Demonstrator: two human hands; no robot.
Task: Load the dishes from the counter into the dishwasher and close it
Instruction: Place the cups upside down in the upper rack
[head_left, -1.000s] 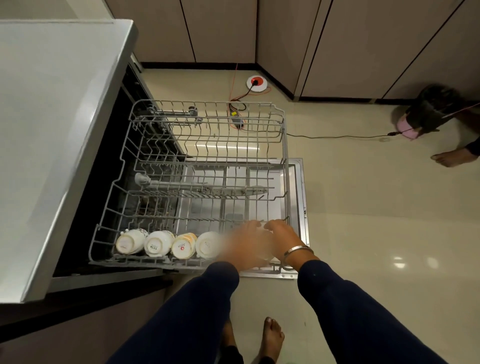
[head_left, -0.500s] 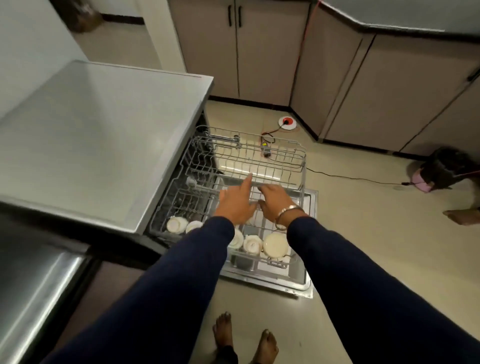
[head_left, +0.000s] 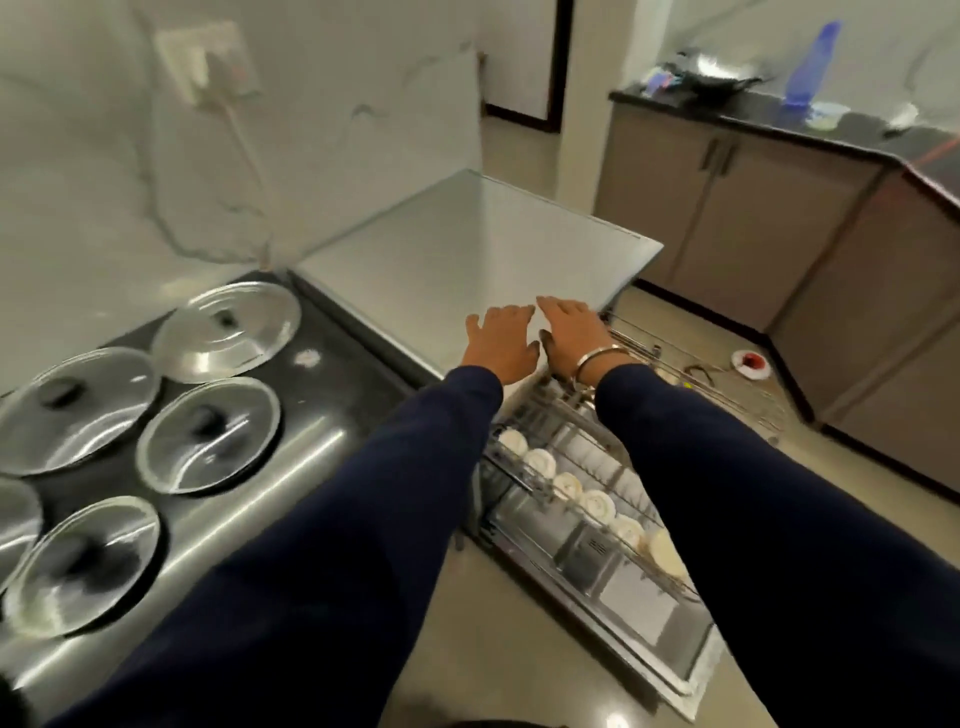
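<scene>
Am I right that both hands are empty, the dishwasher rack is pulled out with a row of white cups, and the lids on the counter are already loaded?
Not quite. The head view shows the lids on the counter by the dishwasher, not loaded. The rest holds: left hand and right hand empty, rack out, white cups in a row.

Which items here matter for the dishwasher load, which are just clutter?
Job: lids on the counter, white cups in the rack, dishwasher rack, left hand, right hand.
Clutter: blue bottle, pan on far counter, wall socket, floor cable reel.
</scene>
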